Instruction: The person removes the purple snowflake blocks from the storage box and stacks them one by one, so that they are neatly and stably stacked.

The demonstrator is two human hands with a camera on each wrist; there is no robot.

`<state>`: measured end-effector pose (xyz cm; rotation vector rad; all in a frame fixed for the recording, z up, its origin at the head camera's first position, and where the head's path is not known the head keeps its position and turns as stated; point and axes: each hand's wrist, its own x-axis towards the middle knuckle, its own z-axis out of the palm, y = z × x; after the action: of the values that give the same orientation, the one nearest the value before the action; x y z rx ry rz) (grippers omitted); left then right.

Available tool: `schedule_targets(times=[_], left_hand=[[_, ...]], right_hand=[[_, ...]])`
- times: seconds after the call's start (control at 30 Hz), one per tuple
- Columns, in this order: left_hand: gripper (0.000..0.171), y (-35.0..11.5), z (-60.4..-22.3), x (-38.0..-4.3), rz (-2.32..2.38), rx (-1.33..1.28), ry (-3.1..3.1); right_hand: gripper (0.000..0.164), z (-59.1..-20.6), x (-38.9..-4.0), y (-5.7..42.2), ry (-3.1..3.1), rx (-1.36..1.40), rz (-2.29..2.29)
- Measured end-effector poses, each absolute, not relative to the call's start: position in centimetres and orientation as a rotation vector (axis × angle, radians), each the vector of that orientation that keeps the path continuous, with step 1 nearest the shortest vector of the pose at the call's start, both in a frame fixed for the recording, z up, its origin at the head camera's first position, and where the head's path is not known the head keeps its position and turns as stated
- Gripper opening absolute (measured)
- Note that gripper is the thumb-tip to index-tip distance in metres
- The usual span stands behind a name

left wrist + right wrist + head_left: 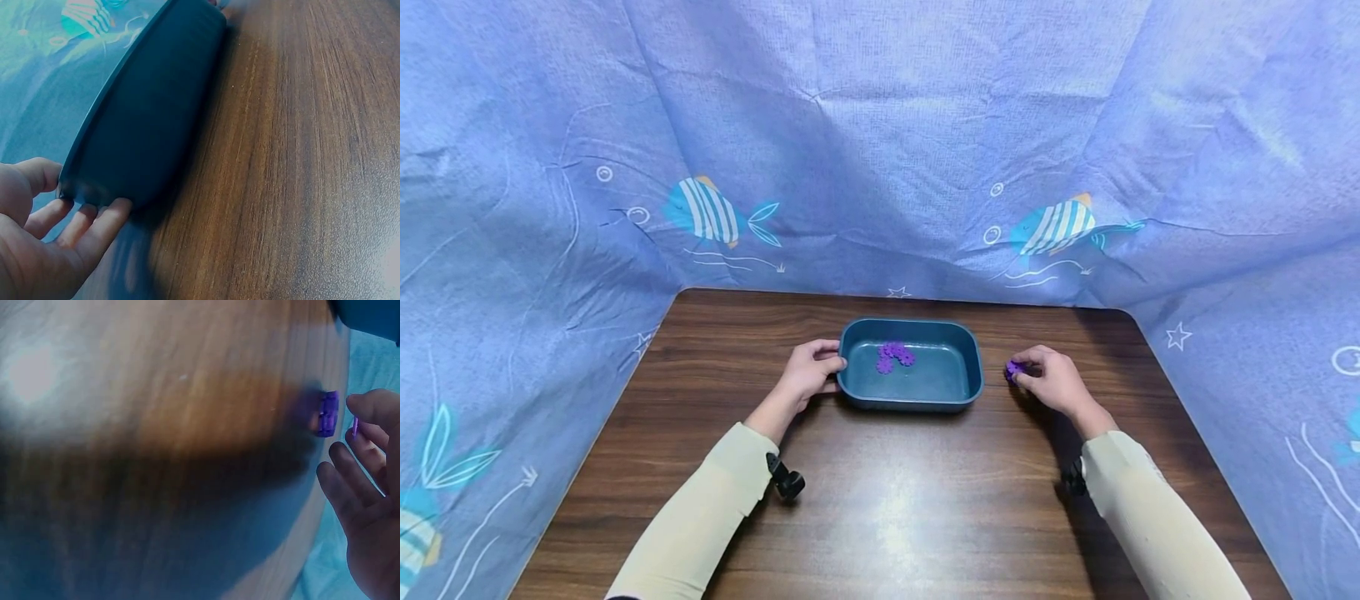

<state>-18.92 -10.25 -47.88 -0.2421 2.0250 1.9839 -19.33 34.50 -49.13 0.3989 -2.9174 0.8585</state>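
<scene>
A dark teal rectangular basin (917,406) with rounded corners stands on the table. Several small purple discs with notched edges (886,365) lie inside it, toward the left. At the basin's left end, my left hand (805,373) grips the rim, thumb over the edge and fingertips against the outer wall (119,156). To the right of the basin, my right hand (1056,382) pinches one thin purple disc (355,427) between thumb and forefinger. Just beside those fingertips, a short stack of purple discs (329,414) sits on the wood.
The dark wood-grain table (880,500) reaches back to a blue cloth (880,167) printed with striped fish, which hangs behind and at both sides. A black camera mount (786,479) is strapped to the left wrist, another (1073,477) to the right.
</scene>
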Motion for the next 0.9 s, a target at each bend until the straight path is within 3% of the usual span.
schedule_targets(times=[0.9], left_hand=[[0.045, -10.26, -47.93, -18.97, 1.983, -0.245, 2.023]], right_hand=[[0.029, -49.91, -18.74, 34.6, -2.962, 0.397, 0.75]])
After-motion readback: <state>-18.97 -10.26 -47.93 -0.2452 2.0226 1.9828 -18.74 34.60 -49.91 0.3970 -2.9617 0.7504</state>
